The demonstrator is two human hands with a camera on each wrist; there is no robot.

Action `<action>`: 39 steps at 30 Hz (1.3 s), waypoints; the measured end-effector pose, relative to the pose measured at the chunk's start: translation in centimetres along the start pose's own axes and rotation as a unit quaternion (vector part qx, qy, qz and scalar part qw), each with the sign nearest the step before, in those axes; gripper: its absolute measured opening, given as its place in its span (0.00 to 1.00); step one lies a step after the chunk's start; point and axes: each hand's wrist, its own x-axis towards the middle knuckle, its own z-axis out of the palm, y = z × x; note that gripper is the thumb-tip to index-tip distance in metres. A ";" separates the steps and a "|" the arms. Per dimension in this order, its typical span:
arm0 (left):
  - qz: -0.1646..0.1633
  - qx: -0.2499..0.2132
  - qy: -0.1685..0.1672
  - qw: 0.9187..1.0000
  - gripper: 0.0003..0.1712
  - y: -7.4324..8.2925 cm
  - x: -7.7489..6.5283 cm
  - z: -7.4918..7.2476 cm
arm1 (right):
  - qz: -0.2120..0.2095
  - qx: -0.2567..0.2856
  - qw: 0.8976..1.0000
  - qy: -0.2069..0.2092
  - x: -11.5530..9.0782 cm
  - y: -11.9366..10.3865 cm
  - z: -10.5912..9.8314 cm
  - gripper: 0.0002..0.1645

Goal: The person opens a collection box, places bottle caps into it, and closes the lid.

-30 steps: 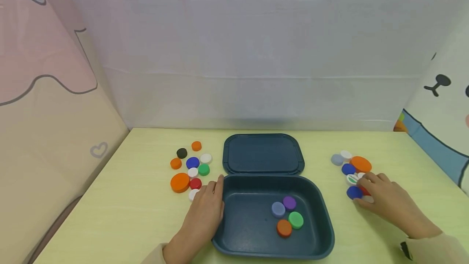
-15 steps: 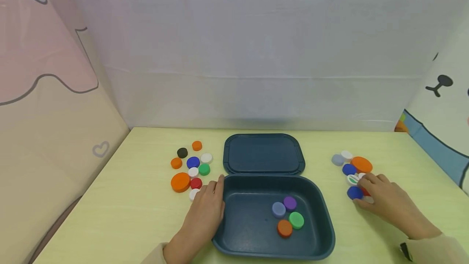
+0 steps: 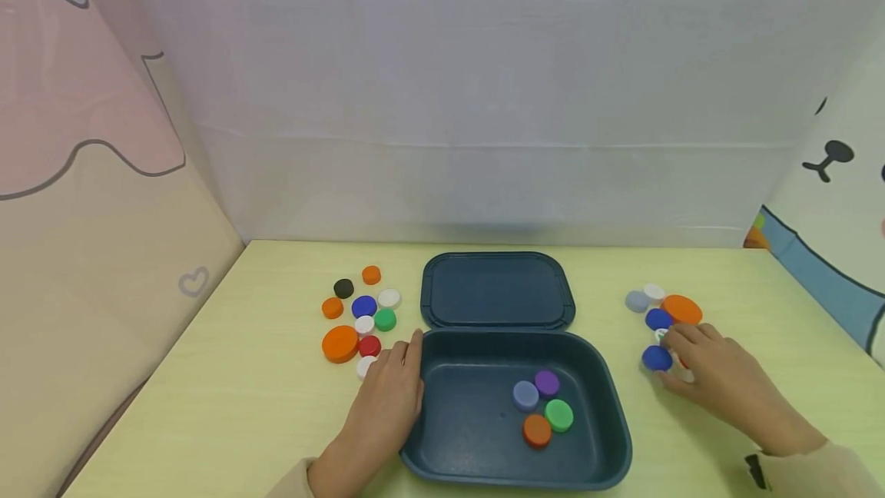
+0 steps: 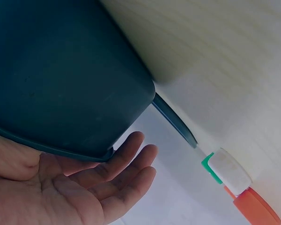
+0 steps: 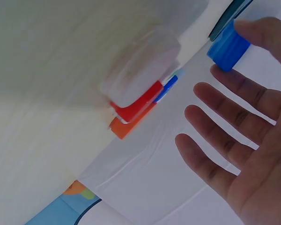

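In the head view my right hand (image 3: 712,367) is over a loose group of plastic bottle caps at the right. Its thumb and index fingertip pinch a blue bottle cap (image 5: 229,47), while the other fingers stretch away from it, seen in the right wrist view. That same blue cap shows left of the fingers in the head view. My left hand (image 3: 386,398) lies against the left wall of a dark blue box (image 3: 618,406), its fingers (image 4: 131,187) only slightly bent and holding nothing. Inside the box are a purple cap (image 3: 547,383), a green cap (image 3: 558,415) and others.
A dark blue lid (image 3: 496,290) lies flat behind the box. Several caps, including a large orange cap (image 3: 340,344), are spread left of the box. Beside my right hand lie another large orange cap (image 3: 682,309) and a second blue cap (image 3: 659,319).
My right hand has shifted slightly to the left, and the blue cap has moved left with it. The left hand and the box stay put.
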 end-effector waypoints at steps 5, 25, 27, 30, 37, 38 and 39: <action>0.004 0.001 0.007 1.000 0.32 -0.1 0.0 0.1 | -0.035 -0.002 0.998 0.044 0.2 -1.2 -0.8 0.24; 0.001 -0.002 -0.005 1.000 0.33 0.0 -0.1 0.0 | -0.149 0.006 0.979 0.139 1.4 -7.1 -3.7 0.24; 0.002 -0.003 -0.006 1.000 0.33 0.0 0.0 0.0 | -0.153 0.006 0.980 0.129 1.5 -7.9 -3.6 0.26; 0.002 -0.004 -0.007 1.000 0.33 0.0 0.0 -0.1 | -0.163 0.002 0.981 0.108 1.7 -9.1 -3.5 0.27; 0.004 -0.003 -0.007 1.000 0.33 -0.1 0.0 0.0 | -0.193 0.006 0.979 0.059 2.0 -11.4 -2.6 0.27; 0.005 -0.003 -0.007 1.000 0.33 -0.1 0.0 0.0 | -0.204 0.006 0.977 0.065 2.0 -11.6 -2.5 0.26; 0.005 -0.003 -0.007 1.000 0.33 -0.1 0.0 0.0 | -0.214 0.009 0.974 0.073 2.1 -11.8 -2.3 0.26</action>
